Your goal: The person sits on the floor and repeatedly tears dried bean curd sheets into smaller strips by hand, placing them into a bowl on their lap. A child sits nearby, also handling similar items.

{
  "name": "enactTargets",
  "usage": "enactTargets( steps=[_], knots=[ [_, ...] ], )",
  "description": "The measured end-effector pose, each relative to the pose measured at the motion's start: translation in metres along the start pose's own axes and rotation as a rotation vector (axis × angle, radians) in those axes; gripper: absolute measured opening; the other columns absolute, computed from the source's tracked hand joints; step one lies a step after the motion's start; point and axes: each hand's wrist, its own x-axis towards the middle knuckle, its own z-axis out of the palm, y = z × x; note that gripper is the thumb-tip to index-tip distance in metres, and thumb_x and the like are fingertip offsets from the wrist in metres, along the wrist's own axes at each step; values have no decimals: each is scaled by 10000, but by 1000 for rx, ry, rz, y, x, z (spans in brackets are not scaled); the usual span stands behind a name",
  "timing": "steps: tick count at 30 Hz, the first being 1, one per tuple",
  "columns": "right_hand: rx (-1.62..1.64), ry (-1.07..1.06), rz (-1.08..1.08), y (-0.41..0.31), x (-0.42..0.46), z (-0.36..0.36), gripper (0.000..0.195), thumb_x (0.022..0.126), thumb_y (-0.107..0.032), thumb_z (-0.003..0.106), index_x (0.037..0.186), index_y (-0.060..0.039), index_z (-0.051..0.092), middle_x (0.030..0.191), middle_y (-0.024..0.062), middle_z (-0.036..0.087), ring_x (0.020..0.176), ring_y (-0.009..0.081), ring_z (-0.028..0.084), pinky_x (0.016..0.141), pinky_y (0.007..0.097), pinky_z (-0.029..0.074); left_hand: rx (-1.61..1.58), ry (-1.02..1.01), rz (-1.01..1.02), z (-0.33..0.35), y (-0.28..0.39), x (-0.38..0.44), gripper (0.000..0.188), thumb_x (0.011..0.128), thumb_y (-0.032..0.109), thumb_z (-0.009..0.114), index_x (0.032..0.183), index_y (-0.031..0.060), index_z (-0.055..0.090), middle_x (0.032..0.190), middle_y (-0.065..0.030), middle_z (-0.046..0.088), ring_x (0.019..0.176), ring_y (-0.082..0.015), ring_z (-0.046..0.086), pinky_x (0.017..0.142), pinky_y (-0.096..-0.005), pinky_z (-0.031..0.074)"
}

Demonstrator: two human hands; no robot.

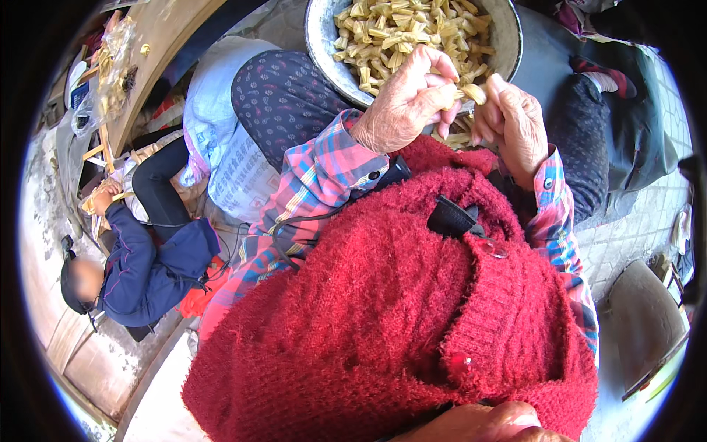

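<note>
Between my two hands, at the near rim of a round metal basin, is a small knotted piece of pale yellow plant strip. My left hand pinches one side of it between thumb and fingers. The fingertips of my right hand meet at its other side; whether they grip it is hard to tell. Many similar knotted yellow pieces fill the basin. More pale strips lie beneath my hands, partly hidden by them.
At the left a seated person in a dark blue jacket handles pale strips. A white woven sack with printing lies beside my patterned trouser leg. A wooden board with plastic bags stands at the upper left. Another person's foot shows at the upper right.
</note>
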Motion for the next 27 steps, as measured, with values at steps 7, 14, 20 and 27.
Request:
enactTargets(
  steps=[7,14,20,27],
  knots=[
    [174,-182,29,7,-4,0,442,957,-414,408,1201,-51,470,747,36,502,542,99,487,513,246,476,130,58,51,6,-3,5,196,930,75,405,1118,55,355,704,-56,515,546,-69,451,499,-201,393],
    [0,-78,-37,4,-2,5,309,921,-249,546,1140,-32,519,720,34,544,495,77,474,474,215,452,332,88,90,8,-10,10,277,927,65,426,1187,58,332,672,-39,548,553,-70,496,496,-216,412],
    [10,-49,-32,10,-1,5,224,898,-213,591,1028,-35,557,699,32,559,494,70,502,440,195,437,357,94,36,6,-16,10,281,916,61,458,1176,55,351,643,-36,554,539,-79,510,481,-225,421],
    [120,6,27,12,-6,-1,141,860,-143,630,892,-21,567,637,39,558,415,73,457,396,208,411,204,-25,-54,8,-19,8,315,946,173,469,1218,63,355,766,-66,579,582,-81,506,503,-181,384]
  ],
)
